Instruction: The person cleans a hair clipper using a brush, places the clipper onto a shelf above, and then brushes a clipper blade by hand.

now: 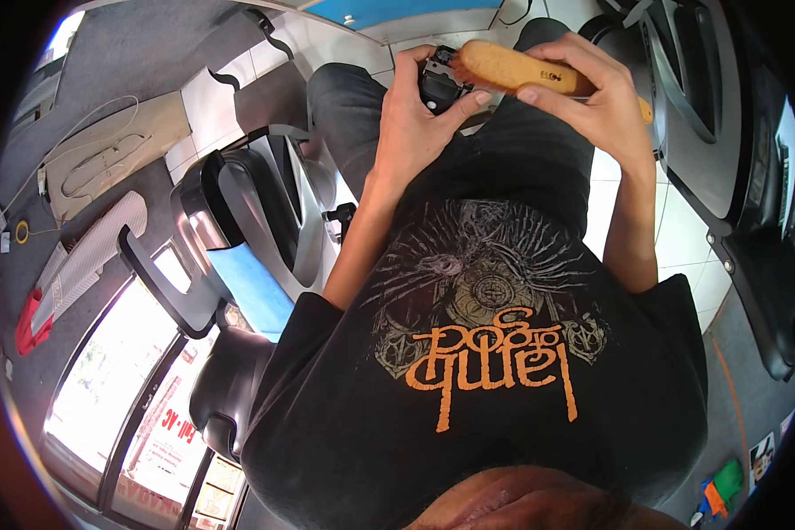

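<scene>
My left hand [412, 124] is closed around a small black device [442, 88], with the thumb along its near side and the fingers along the far-left side. It has a metallic-looking part and a small white spot; its exact kind I cannot make out. My right hand [592, 93] grips a brush [512, 66] by its tan wooden body, thumb underneath and fingers over the top. The brush's reddish-brown bristles point left and down and meet the device's right side, apparently touching it. Both hands are above my lap, between my knees.
Black salon-type chairs stand on my left [230, 203] and right [707, 115]. A light blue cloth [252, 287] hangs on the left chair. A board with a cable [106, 163] is at the far left. Glass doors [97, 380] are at lower left, a blue panel [397, 16] ahead.
</scene>
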Tool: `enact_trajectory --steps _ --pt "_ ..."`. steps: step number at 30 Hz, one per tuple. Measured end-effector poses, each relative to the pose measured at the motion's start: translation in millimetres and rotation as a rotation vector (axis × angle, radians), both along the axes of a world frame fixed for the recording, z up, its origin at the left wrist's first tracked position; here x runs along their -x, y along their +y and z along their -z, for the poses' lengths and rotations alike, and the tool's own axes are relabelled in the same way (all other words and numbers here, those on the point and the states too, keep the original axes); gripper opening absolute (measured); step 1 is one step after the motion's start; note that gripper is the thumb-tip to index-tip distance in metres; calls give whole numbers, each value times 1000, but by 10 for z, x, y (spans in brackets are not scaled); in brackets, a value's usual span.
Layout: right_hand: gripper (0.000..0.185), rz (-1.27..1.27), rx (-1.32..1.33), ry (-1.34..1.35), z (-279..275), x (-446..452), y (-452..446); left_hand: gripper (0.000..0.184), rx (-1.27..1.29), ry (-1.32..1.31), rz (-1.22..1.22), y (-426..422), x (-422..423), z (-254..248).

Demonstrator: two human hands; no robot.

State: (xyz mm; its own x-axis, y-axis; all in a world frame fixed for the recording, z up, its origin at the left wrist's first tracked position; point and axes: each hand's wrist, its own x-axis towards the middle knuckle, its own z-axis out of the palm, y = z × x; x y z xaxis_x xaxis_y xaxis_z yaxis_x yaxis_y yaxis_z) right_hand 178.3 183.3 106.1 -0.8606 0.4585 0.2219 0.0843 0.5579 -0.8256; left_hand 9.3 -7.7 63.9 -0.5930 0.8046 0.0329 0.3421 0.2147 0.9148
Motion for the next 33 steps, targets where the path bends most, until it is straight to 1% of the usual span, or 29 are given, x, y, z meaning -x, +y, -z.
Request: enact_trajectory --steps 2,6,8,9,12,14,15,16,17,19,20,22,23,24,25,26,27,28,29,32,33 --pt "40 79 -39 -22 42 10 -4 73 9 -42 -9 16 -21 -48" --pt "39 217 -97 -22 122 17 29 68 -31 -344 -40 -15 -8 73" --pt "38 134 -5 53 101 40 3 64 -24 -542 -53 -38 -19 96" --pt "38 94 39 91 89 58 -10 61 -35 -601 -38 -34 -26 92" --pt "38 46 -32 -31 100 97 -52 53 -63 -780 3 -27 -52 69" --pt "38 205 -113 -96 156 104 -60 52 -70 -897 15 -47 -39 23" --pt "39 282 -154 -126 196 119 -53 53 -92 -940 21 -48 -44 -2" --pt "40 284 -69 -48 250 123 -24 56 -115 -983 26 -42 -55 -26" --pt "41 238 -2 6 265 139 -35 59 -137 -1026 30 -46 -61 -38" --pt "42 155 130 107 270 140 -61 59 -215 -1184 60 -64 -49 47" --pt "42 116 115 72 242 146 -79 59 -257 -1263 85 -44 -43 83" --pt "42 36 88 -1 172 164 -134 67 -334 -1435 147 -11 -41 85" --pt "42 111 32 -36 194 166 -122 71 -373 -1518 172 -11 -40 81" --pt "43 184 -23 -71 245 181 -99 79 -382 -1569 120 -2 -65 -8" --pt "43 254 -78 -106 300 191 -81 81 -401 -1610 145 -9 -58 -36" --pt "43 290 -108 -78 353 173 -53 84 -421 -1650 173 -14 -37 -54" --pt "43 267 26 -29 352 186 -56 86 -440 -1689 201 -19 -13 -60" --pt "43 242 164 18 341 186 -77 94 -430 -1701 198 -31 5 -58" --pt "42 219 301 63 324 175 -103 95 -456 -1722 195 -49 12 -51" --pt "41 60 90 -14 200 197 -141 105 -521 -1790 222 -45 27 1" --pt "41 123 30 -42 217 197 -122 102 -510 -1801 220 -28 28 -23"
